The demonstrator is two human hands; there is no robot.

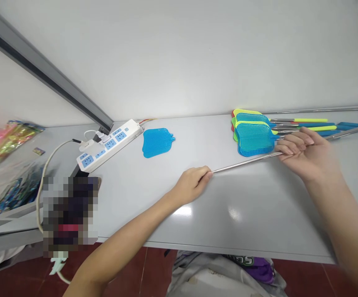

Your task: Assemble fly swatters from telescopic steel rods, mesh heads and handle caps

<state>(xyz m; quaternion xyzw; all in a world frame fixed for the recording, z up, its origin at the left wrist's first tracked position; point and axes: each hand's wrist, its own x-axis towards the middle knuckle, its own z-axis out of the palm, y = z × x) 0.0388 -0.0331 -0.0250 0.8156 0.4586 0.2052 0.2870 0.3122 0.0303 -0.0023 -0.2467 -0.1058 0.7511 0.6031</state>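
Observation:
My left hand point(195, 181) is closed in a pinch on the thin left end of a telescopic metal rod point(243, 162). Curled over the same rod farther right is my right hand point(304, 152), its fingers wrapped round it; the rod runs on past it to the right edge of the view. Just behind my right hand lies a pile of fly swatters point(254, 139), with blue and yellow-green mesh heads and metal shafts, partly hidden by the hand. Left of the pile, blue fly swatter heads point(158, 142) lie flat on the table, apart from both hands.
A white power strip point(110, 144) with plugs and a cable stands at the left, near a grey metal post point(51, 70). A pixelated dark device point(73, 210) is at the table's front left. Bagged colourful items point(8, 138) lie beyond the post. Another metal rod point(315, 110) lies along the wall.

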